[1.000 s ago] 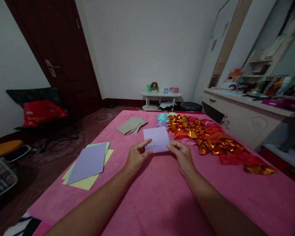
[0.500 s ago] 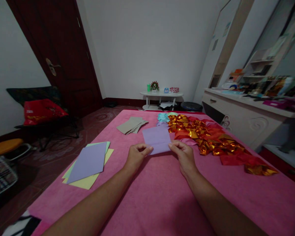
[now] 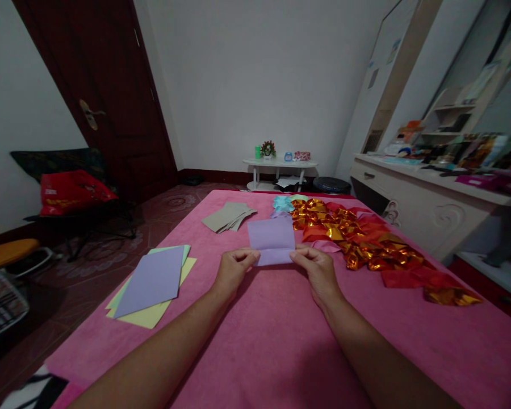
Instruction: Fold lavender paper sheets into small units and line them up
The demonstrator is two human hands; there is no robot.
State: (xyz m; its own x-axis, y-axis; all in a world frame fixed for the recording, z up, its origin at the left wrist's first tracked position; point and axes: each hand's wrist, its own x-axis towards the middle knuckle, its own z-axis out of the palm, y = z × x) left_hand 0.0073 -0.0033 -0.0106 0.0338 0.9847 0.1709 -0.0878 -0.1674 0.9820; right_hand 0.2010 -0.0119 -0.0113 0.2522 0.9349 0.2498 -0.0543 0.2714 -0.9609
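A purple sheet of paper (image 3: 272, 234) is held up above the pink cloth (image 3: 259, 329), with a crease running across its lower part. My left hand (image 3: 234, 271) pinches its lower left edge between thumb and fingers. On the opposite side, my right hand (image 3: 317, 270) pinches the lower right edge the same way. To the left lies a stack of coloured paper (image 3: 153, 281), purple on top with green and yellow sheets showing beneath. Behind my left hand, several grey-brown sheets (image 3: 227, 217) lie fanned out.
Shiny gold and red folded pieces (image 3: 349, 233) spread over the right side of the cloth, with light blue ones (image 3: 283, 203) at the far end. A white dresser (image 3: 434, 199) stands at the right. On the left, a chair carries a red bag (image 3: 74, 193).
The purple paper has levelled slightly and its lower crease shows more clearly. Both hands keep their pinch on it, having shifted only a little.
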